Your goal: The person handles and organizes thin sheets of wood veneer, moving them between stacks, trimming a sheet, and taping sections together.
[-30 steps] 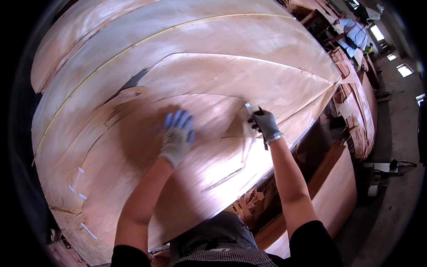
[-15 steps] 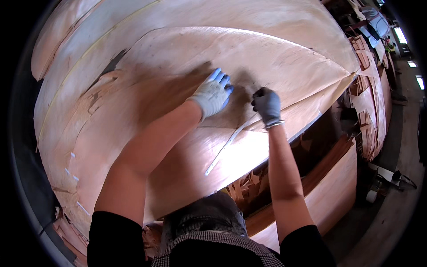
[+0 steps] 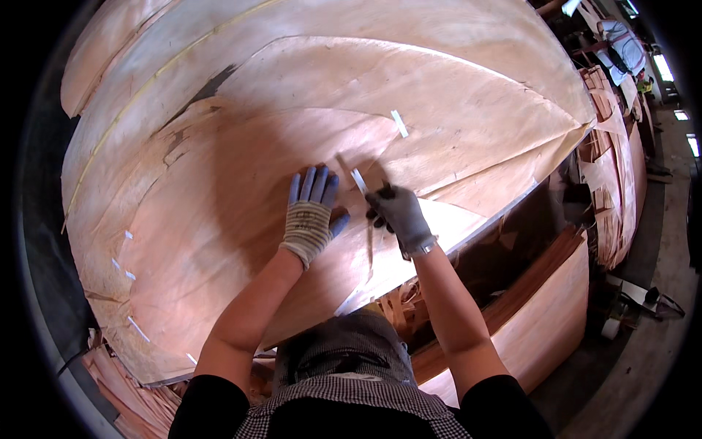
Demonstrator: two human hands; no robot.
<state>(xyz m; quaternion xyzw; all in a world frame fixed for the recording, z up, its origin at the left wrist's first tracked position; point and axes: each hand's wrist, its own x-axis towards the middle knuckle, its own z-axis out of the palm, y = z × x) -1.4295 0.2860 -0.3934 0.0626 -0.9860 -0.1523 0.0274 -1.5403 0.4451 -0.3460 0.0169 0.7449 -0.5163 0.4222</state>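
Observation:
A broad sheet of pale wood veneer lies under both hands, with curved edges, overlaps and a torn gap toward the far left. My left hand, in a pale glove with blue fingers, rests on it palm down with the fingers stretched out. To its right, my right hand, in a dark grey glove, is closed with fingertips pinched on a narrow white tape strip. The strip's far end sticks out past the fingers, close to the veneer. Beyond the hands, a short white tape piece lies on the veneer.
Several small tape pieces dot the sheet's left side. Past the right edge stand a stack of veneer sheets and piled ragged veneer. A person is far off at the upper right.
Both hands have come nearer to me and leftward. My left fingers have spread flat. A tape piece now shows beyond the hands, and a veneer edge now curves past the left hand.

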